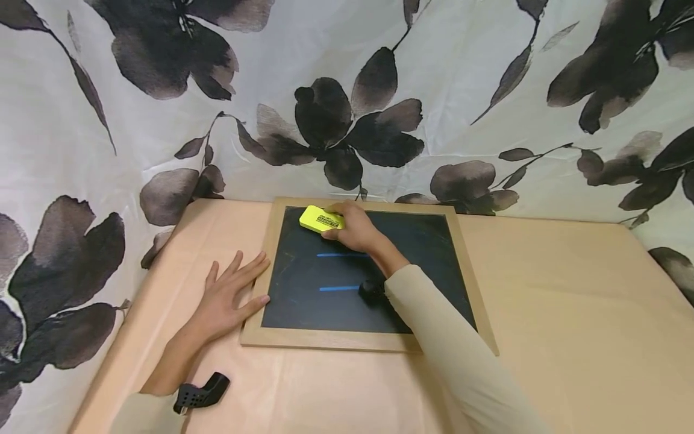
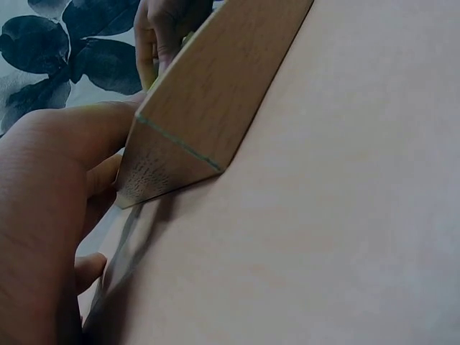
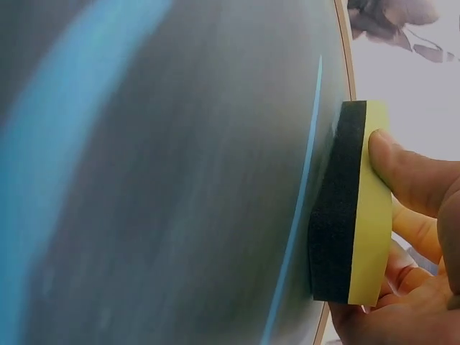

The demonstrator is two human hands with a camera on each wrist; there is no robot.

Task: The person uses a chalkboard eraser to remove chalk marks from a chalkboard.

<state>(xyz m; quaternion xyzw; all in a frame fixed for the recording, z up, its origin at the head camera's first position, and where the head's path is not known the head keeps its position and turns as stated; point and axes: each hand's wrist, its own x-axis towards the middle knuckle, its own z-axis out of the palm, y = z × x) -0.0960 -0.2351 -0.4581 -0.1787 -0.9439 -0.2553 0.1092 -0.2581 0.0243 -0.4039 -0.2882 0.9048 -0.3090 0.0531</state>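
A wood-framed blackboard [image 1: 303, 307] lies on the table, with two blue lines [image 1: 338, 289] drawn across its dark surface. My right hand [image 1: 355, 226] grips a yellow eraser [image 1: 311, 218] near the board's upper left. In the right wrist view the eraser [image 3: 370, 223] shows a black felt side against the board, thumb on one side and fingers on the other. Spread out, my left hand [image 1: 230, 298] rests on the left edge of the frame. The left wrist view has this hand [image 2: 43, 208] at the frame's corner [image 2: 165, 158]. My right forearm covers part of the lines.
A peach-coloured cloth [image 1: 569, 313] covers the table under the board. Behind and to the left hangs a white curtain [image 1: 466, 66] with dark flowers. A black wrist camera [image 1: 202, 392] sits on the left wrist, another [image 1: 371, 292] on the right.
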